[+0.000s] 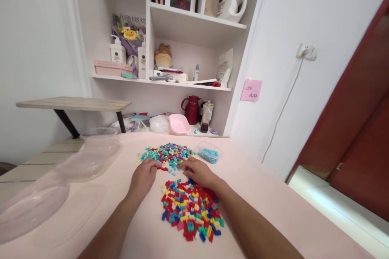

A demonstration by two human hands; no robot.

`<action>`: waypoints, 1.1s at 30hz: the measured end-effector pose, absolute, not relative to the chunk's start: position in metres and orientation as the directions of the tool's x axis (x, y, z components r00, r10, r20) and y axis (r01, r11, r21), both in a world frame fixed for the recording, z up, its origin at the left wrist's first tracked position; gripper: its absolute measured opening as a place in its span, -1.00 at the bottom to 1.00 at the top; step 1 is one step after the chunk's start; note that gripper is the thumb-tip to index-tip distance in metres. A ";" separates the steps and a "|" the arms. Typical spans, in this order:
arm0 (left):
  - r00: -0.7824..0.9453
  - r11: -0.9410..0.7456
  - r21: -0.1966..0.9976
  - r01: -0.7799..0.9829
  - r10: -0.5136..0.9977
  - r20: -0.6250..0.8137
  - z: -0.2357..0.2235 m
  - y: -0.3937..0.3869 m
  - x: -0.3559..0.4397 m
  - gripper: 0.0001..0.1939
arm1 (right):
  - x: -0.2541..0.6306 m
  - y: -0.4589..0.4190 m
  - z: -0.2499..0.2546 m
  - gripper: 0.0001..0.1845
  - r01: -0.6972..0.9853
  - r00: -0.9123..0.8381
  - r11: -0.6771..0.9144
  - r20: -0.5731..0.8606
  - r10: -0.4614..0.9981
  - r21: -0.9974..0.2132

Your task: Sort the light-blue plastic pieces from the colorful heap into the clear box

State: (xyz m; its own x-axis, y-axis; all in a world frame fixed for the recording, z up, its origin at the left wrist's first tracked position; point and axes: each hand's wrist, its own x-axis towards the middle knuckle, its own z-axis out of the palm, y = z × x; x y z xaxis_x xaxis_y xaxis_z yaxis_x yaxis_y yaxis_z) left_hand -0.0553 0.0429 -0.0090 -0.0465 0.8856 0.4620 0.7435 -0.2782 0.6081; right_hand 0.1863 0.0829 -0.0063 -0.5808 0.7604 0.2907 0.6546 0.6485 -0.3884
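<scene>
A far pile of small toy building bricks (170, 151), mostly turquoise and red with some yellow and blue, lies spread on the table. My left hand (145, 173) is at the near left edge of this pile, fingers curled, tips by some red bricks. At its near right edge is my right hand (197, 170), fingers bent and drawn together. Whatever either hand pinches is too small to make out. Closer to me, partly under my right wrist, lies a second pile of larger mixed-colour bricks (191, 210). Light blue bricks (209, 154) fill part of a clear plastic tub (219, 156) beyond my right hand.
Clear plastic containers (88, 162) stand along the left of the pink table (267, 218). Behind it are a pink basin (179, 124), a dark red jug (191, 110) and a bottle (206, 118). A wooden shelf (74, 104) overhangs the back left.
</scene>
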 end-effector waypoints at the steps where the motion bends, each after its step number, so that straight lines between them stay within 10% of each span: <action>1: -0.048 -0.279 0.610 0.742 0.885 0.463 -0.009 0.043 -0.055 -0.63 | 0.187 0.084 -0.006 -0.69 0.642 -0.577 0.642 0.286 0.765 -0.419; 22: -0.271 -0.167 0.711 0.683 0.846 0.459 -0.003 0.042 -0.063 -0.69 | 0.184 0.083 0.006 -0.86 0.731 -0.490 0.589 0.338 0.804 -0.343; 33: -0.385 -0.060 0.786 0.615 0.847 0.366 0.001 0.042 -0.067 -0.74 | 0.264 0.109 0.023 -0.71 0.740 0.147 0.338 0.629 0.763 -0.582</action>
State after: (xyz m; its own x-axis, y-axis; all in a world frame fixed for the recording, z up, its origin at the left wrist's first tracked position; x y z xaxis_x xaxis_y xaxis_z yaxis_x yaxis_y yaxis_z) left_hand -0.0673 0.0422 0.0010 -0.3854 0.8472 0.3656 0.6148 -0.0597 0.7864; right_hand 0.2637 0.1094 0.0230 0.1468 0.7633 0.6291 0.7397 0.3375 -0.5821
